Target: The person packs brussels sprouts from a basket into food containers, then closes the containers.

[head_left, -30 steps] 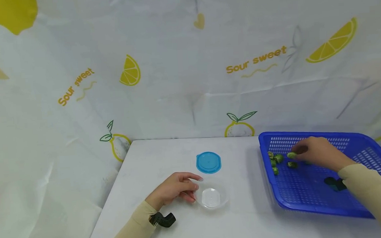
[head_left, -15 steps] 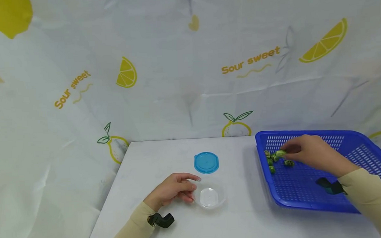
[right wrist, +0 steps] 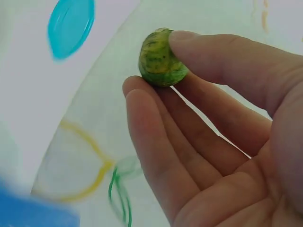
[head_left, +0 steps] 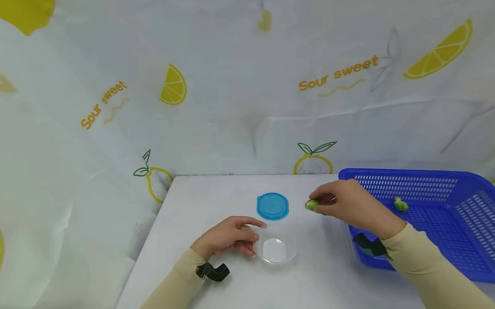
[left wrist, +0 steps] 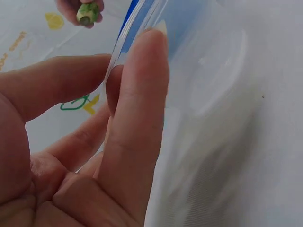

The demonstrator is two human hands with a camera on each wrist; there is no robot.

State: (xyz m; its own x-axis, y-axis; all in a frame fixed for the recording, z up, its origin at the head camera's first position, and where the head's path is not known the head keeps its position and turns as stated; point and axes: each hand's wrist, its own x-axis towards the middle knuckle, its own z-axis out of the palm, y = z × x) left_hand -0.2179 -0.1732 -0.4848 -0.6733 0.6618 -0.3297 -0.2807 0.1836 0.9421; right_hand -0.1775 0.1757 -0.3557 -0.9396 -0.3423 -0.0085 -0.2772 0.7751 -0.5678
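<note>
My left hand [head_left: 230,237] pinches the rim of a small clear plastic container [head_left: 275,252] standing on the white table. The left wrist view shows thumb and fingers on that thin rim [left wrist: 118,54]. Between the thumb and fingertips of my right hand [head_left: 351,207] is a green Brussels sprout [head_left: 312,204], held above the table, just left of the blue basket [head_left: 406,170]. Up close in the right wrist view, the sprout [right wrist: 161,59] is round with yellow-green leaves. A blue lid [head_left: 272,206] lies flat behind the container.
At the right stands the blue perforated basket, with Brussels sprouts [head_left: 401,204] visible inside; my right forearm covers its left part. A white backdrop [head_left: 236,90] printed with lemons rises behind the table's far edge.
My right hand has lifted a Brussels sprout out of the basket and carried it left over the table. The left hand still holds the container in the same place.
</note>
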